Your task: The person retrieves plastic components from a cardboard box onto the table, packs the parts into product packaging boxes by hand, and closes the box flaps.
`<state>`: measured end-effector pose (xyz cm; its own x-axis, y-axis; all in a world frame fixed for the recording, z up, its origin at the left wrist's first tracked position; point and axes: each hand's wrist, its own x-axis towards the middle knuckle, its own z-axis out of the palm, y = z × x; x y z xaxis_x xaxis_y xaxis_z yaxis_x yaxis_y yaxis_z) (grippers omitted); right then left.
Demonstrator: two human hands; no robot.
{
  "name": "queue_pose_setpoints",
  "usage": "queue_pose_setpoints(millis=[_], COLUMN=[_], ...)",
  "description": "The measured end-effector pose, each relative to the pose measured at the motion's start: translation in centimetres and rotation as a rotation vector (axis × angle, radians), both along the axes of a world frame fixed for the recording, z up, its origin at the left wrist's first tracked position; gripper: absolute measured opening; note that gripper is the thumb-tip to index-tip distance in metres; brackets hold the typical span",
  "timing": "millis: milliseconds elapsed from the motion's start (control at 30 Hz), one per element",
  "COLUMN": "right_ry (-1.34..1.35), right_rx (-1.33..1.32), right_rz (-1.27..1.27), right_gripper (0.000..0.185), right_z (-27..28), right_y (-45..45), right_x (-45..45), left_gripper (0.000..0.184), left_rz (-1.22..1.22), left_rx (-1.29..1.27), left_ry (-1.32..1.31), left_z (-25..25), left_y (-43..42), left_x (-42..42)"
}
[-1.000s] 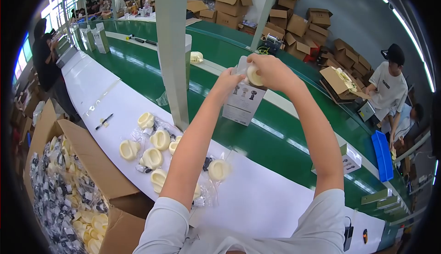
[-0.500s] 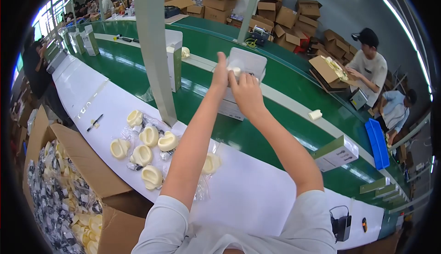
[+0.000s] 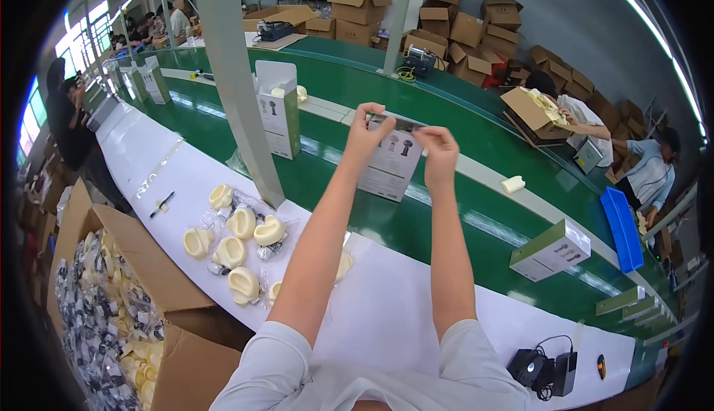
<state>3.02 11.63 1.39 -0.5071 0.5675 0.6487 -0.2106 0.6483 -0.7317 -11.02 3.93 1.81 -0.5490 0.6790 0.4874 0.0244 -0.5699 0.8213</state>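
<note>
A printed product box [image 3: 390,167] stands upright on the green conveyor belt in front of me, with pictures on its face. At its upper left edge my left hand [image 3: 366,134] grips the box with thumb and fingers curled. My right hand [image 3: 440,152] pinches the upper right corner, its fingers bent over the edge. The box's top lid is mostly hidden between my hands. To the left, on the white table, several cream plastic parts [image 3: 242,223] lie with clear bags holding dark pieces.
A pole [image 3: 238,91] rises left of my arms. Beside it stands a box with its flap up [image 3: 277,117]. A large carton [image 3: 145,262] of bagged parts is at lower left. Another product box [image 3: 550,251], a blue tray [image 3: 622,229] and co-workers [image 3: 647,169] are rightward.
The raised white lid has come down over the box. My hands have moved apart, from inside the opening to its two upper corners. A co-worker at right has bent down.
</note>
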Motion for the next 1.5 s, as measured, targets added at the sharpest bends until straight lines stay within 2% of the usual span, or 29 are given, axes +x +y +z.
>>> queue_pose_setpoints(millis=[100,133,233,267,367,400,500,533,633,767,867,1033,1133,1167,1300,1333,1400,1433,1500], right_ry=[0.659,0.662,0.136,0.137,0.443,0.442,0.075,0.067,0.228,0.216,0.233,0.313,0.286,0.282,0.18,0.172,0.119,0.108,0.034], right_rx=[-0.564,-0.561,0.323,0.303,-0.199,-0.203,-0.065,-0.078,-0.136,-0.187,-0.152,-0.024,-0.064,-0.084,-0.048,-0.031,0.157,0.176,0.168], right_rz=[0.179,0.195,-0.488,-0.493,-0.196,-0.202,-0.085,-0.092,-0.089,-0.068,-0.02,0.048,0.052,0.046,-0.009,0.02,-0.152,-0.112,-0.177], right_gripper=[0.012,0.012,0.005,0.005,0.005,0.005,0.009,0.009,0.015,0.011,0.012,0.011,0.015,0.017,0.016,0.016,0.017,0.017,0.018], right_z=[-0.3,0.0,-0.1,0.4,3.7,3.4,1.0,0.4,0.6,0.7,-0.9,-2.0,-2.6,-2.4,-1.2,-1.2,-1.1,-0.7,-0.5], right_y=[0.1,-0.4,-2.7,-3.2,-3.8,-3.0,-0.8,-0.3,-0.8,-0.7,0.7,0.1,0.3,0.5,-0.1,0.1,1.0,1.3,1.5], right_x=[-0.2,-0.3,0.7,1.1,2.0,2.1,3.2,3.2,3.0,3.8,4.2,5.0,5.5,5.6,6.1,6.3,6.5,6.9,7.4], left_gripper=[0.03,0.029,0.028,0.028,0.029,0.028,0.027,0.026,0.024,0.02,0.016,0.013,0.019,0.019,0.032,0.034,0.039,0.039,0.033], left_rz=[-0.013,-0.033,-0.082,-0.102,-0.158,-0.111,-0.024,0.018,0.088,0.047,0.18,0.225,-0.002,0.027,-0.021,0.003,0.06,0.101,-0.007], left_rx=[0.123,0.123,0.095,0.084,0.053,0.051,0.017,0.031,0.034,-0.012,0.113,0.152,0.071,0.081,-0.022,-0.119,-0.326,-0.324,-0.485], left_ry=[-0.079,-0.08,-0.082,-0.087,-0.086,-0.054,-0.02,0.001,0.052,-0.016,0.168,0.282,0.336,0.328,0.48,0.618,0.877,0.854,1.216], left_z=[-0.4,-0.4,-0.5,-0.5,0.2,0.2,-1.4,-1.3,-1.1,-0.8,-1.8,-2.4,-2.9,-2.8,-1.6,-0.5,2.2,4.0,8.3], left_y=[-0.4,-0.5,-1.0,-1.5,-2.2,-2.1,-2.0,-1.2,-0.6,-0.3,0.7,0.3,-0.4,-0.6,-2.8,-4.2,-6.7,-8.8,-15.7], left_x=[1.2,1.2,1.8,2.1,2.9,3.3,5.0,5.0,5.4,6.4,6.6,6.4,5.5,5.2,3.7,3.9,4.0,3.8,3.0])
